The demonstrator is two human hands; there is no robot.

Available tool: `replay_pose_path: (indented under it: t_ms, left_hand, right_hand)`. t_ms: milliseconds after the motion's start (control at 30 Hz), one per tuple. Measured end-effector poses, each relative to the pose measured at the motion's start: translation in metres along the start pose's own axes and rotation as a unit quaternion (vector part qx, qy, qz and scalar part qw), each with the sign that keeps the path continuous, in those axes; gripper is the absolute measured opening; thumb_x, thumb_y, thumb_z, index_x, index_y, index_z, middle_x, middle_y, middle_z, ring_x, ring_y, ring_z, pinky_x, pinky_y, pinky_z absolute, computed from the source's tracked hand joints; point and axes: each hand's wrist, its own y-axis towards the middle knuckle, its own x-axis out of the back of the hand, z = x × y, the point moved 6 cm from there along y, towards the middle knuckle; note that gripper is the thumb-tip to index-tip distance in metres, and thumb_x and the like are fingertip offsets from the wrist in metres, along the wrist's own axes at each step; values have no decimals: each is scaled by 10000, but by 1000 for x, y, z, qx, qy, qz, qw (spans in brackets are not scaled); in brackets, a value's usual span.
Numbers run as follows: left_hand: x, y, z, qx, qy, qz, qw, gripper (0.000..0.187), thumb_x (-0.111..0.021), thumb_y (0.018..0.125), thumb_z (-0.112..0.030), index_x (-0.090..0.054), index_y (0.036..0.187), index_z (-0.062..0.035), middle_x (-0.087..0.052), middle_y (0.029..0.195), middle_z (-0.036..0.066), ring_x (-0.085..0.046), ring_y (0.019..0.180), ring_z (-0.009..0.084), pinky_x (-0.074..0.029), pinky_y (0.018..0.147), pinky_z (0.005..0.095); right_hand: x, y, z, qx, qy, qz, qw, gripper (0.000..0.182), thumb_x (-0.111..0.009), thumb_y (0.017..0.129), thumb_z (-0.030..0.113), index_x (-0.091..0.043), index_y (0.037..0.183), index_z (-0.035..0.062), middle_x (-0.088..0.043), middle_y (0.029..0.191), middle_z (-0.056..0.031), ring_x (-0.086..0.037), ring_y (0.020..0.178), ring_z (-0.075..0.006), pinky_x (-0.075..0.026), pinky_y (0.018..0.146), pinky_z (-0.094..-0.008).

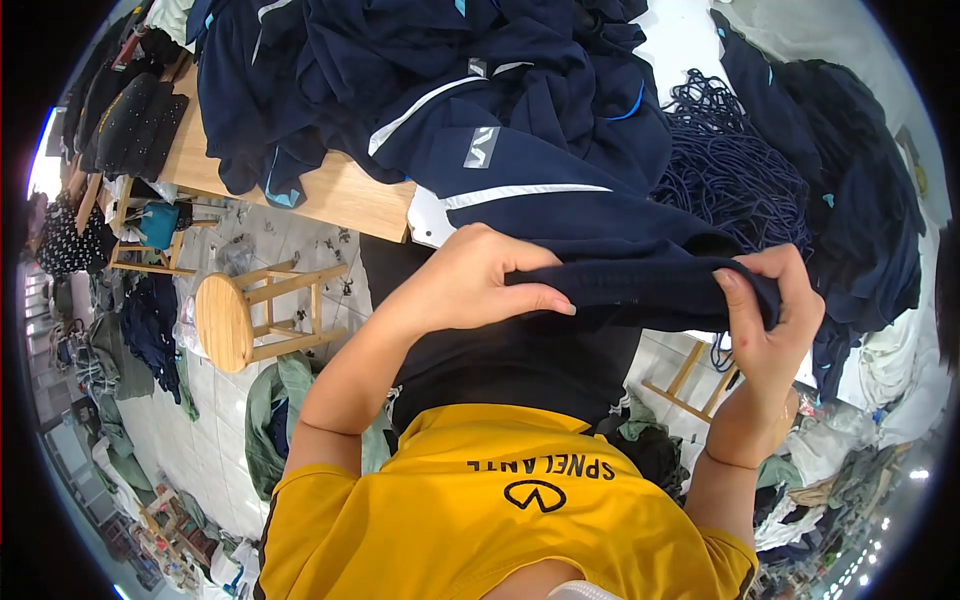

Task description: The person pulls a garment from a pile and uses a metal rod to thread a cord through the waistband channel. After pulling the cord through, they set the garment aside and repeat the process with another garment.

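A dark navy garment (560,215) with a white stripe lies over the table edge toward me. Its banded edge (640,290), which looks like a waistband, is stretched sideways between my hands. My left hand (485,280) pinches the left end, thumb in front and the fingers partly hidden behind the cloth. At the right end, my right hand (775,305) grips the band with the thumb on the near side and fingers curled round the outer end. A silvery logo patch (481,147) shows on navy cloth just beyond.
Navy garments (330,80) are heaped across the wooden table (350,195). Dark blue cord (735,165) lies tangled at the right, beside more dark clothing (850,150). A round wooden stool (225,322) stands to the left; green cloth (275,420) lies near it.
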Motion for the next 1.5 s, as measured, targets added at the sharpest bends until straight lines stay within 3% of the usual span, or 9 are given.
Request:
replay_pose_path:
  t_ms: [200, 300, 467, 633, 667, 833, 967, 1100, 1500]
  left_hand:
    - [-1, -4, -4, 8, 12, 75, 997, 351, -785, 763, -335, -685, 799, 0, -564, 601, 160, -474, 486, 239, -379, 504, 311]
    - [1, -5, -4, -20, 19, 17, 999, 333, -776, 766, -325, -703, 825, -5, -586, 605, 160, -547, 495, 255, -392, 493, 326]
    - [6, -7, -7, -1, 79, 96, 992, 340, -754, 782, -344, -714, 874, -19, -599, 592, 151, -599, 520, 272, -388, 484, 342]
    - [5, -15, -3, 45, 69, 151, 985, 513, -760, 782, -414, -513, 648, 14, -386, 506, 144, -320, 456, 228, -299, 467, 336]
    - [10, -16, -3, 70, 88, 166, 980, 367, -820, 744, -321, -667, 768, 11, -565, 573, 95, -408, 490, 88, -330, 465, 266]
    - [5, -18, -3, 89, 43, 166, 981, 353, -828, 736, -304, -691, 787, 16, -628, 619, 65, -490, 514, 87, -377, 494, 250]
    - [6, -15, 1, 41, 23, 110, 993, 461, -784, 780, -347, -550, 645, 27, -374, 509, 88, -279, 504, 117, -281, 464, 312]
    - [-1, -22, -4, 58, -61, 225, 971, 259, -774, 806, -242, -732, 879, 3, -710, 740, 70, -641, 582, 128, -447, 534, 217]
    - [2, -20, -26, -91, -107, 164, 976, 264, -812, 745, -228, -718, 834, 2, -699, 729, 96, -655, 585, 192, -467, 527, 253]
  right_hand:
    - [-14, 6, -10, 107, 97, 172, 975, 340, -860, 617, 107, -543, 694, 11, -714, 928, -126, -586, 624, -186, -476, 629, -278]
    - [-30, -14, -29, -75, 209, 351, 910, 389, -886, 577, 146, -554, 736, 18, -688, 1085, -185, -662, 797, -203, -511, 744, -299]
    - [-48, -22, -13, -61, 220, 308, 924, 351, -834, 682, 97, -698, 990, -2, -725, 916, -123, -690, 784, -166, -514, 751, -247]
    - [-35, -26, -34, -119, 176, 271, 939, 59, -713, 757, -2, -688, 811, -5, -686, 735, -55, -631, 671, -95, -454, 629, -209]
    - [-30, -24, -37, -120, 148, 233, 954, 30, -697, 772, -9, -668, 765, -4, -657, 669, -19, -588, 601, -65, -419, 571, -191]
    - [-30, -23, -37, -115, 94, 253, 956, 138, -663, 690, 35, -527, 670, 24, -563, 601, -27, -542, 549, -86, -396, 556, -219]
    - [-39, -23, -38, -128, 140, 244, 951, 123, -651, 675, 61, -535, 656, 23, -548, 596, -8, -505, 550, -84, -354, 543, -224]
    - [-41, -26, -51, -160, 259, 298, 905, 137, -682, 678, 65, -553, 646, 33, -556, 599, 5, -495, 552, -74, -354, 540, -222]
    - [-49, -23, -43, -182, 442, 250, 842, 357, -878, 594, 118, -670, 867, 14, -644, 759, -39, -584, 682, -80, -453, 660, -225]
